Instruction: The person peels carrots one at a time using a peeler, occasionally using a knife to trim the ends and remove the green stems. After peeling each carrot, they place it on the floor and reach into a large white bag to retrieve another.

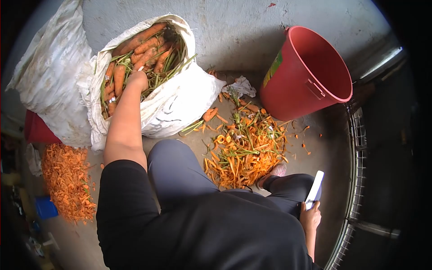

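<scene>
My left hand reaches into the mouth of a white woven sack. Inside the sack are several orange carrots with green stalks. The fingers of this hand are mostly hidden among the carrots, so what they grip does not show. Low at the right, beside my knee, my right hand is closed around a knife with a broad, glaring white blade pointing up and away from me. A heap of carrot peelings and green stalks lies on the floor between my feet and the wall.
A tall red bucket stands by the wall at the right. Another white sack slumps at the left, near a second pile of orange peelings and a blue container. A metal grate runs along the right side.
</scene>
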Tool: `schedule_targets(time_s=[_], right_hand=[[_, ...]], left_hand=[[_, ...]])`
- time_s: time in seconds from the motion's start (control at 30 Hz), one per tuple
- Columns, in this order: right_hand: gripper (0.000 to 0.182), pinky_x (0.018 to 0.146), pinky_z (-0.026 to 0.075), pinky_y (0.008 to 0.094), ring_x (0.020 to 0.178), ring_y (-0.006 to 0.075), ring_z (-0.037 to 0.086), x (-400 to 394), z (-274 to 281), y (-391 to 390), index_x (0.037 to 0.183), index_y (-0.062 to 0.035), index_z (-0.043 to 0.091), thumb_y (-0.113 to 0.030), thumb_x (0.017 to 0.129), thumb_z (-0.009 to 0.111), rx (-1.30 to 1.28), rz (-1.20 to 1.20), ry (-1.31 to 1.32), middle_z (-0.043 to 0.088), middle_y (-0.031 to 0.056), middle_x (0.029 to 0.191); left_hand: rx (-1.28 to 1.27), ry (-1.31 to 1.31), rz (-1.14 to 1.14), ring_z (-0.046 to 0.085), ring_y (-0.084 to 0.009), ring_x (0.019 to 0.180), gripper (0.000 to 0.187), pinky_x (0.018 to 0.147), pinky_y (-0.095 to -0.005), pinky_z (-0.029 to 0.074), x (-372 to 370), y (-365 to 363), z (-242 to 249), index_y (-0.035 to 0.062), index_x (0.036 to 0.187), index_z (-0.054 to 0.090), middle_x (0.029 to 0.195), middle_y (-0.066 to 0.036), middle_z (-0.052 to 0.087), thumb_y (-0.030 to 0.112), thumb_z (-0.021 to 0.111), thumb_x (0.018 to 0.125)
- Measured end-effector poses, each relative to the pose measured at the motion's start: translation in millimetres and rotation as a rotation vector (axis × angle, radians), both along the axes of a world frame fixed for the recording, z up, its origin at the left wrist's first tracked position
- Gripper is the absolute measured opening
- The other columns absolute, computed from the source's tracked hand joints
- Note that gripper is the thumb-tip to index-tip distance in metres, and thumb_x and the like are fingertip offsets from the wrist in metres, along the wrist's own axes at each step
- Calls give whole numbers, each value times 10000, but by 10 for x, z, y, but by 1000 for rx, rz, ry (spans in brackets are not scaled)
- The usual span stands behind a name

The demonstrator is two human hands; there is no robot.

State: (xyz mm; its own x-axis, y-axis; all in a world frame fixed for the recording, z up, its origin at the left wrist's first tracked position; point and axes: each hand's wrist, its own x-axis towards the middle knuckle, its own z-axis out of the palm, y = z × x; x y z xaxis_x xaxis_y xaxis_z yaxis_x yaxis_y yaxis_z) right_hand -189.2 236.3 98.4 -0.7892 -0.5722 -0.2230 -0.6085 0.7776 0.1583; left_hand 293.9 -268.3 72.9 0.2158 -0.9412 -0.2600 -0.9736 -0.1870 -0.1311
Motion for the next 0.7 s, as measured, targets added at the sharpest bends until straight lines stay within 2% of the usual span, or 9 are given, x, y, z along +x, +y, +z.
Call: schedule_targets(time_s=[0.03,0.13,0.23,0.37,0.47,0.57,0.67,0.7], right_hand=[[524,674,457,455,768,402,576,3,27,-25,1076,4,366,-346,761,595,0,24,-1,583,261,826],[541,701,444,433,816,376,562,19,14,-53,1113,-11,387,-310,734,630,-114,103,71,563,219,888],[534,724,436,419,848,364,547,21,13,-116,1113,-9,414,-286,719,645,-172,140,78,536,201,929],[509,751,428,408,886,354,525,73,26,-248,1104,-9,446,-261,711,651,-175,116,20,507,189,975],[482,784,414,408,934,348,499,111,84,-343,1084,-16,466,-234,699,659,-225,204,51,492,178,1009],[472,821,395,409,976,339,466,80,112,-405,1071,-20,477,-207,682,670,-320,294,101,480,170,1028],[466,846,380,404,995,336,450,77,148,-534,1060,-22,480,-181,670,679,-432,379,117,470,165,1057],[465,847,379,402,994,336,450,69,152,-581,1059,-22,480,-179,669,680,-476,417,130,469,164,1062]], left_hand=[[35,20,43,497,-315,1055,394,885,-365,413,27,1,-82,19,1135,516,1214,-206,420,6,504,742],[-131,185,-5,482,-323,1072,422,911,-374,391,79,27,-239,90,1143,529,1208,-203,421,-16,496,735],[-18,148,-235,476,-329,1077,466,918,-374,385,164,-67,-276,145,1148,533,1232,-195,392,-42,491,723],[69,173,-147,449,-321,1104,518,912,-362,390,109,-37,-222,140,1174,510,1271,-190,337,-59,506,697],[-57,239,-164,421,-318,1129,513,909,-379,392,139,18,-186,132,1164,511,1291,-171,315,-35,559,682],[-281,209,-153,464,-339,1061,490,876,-422,408,18,224,133,155,1149,510,1255,-122,342,32,633,692],[-798,52,-283,494,-352,978,521,842,-434,421,55,315,336,138,1121,511,1156,-155,375,84,701,638],[-824,76,-245,502,-365,972,506,818,-434,433,17,336,467,120,1084,518,1172,-177,359,88,715,619]])
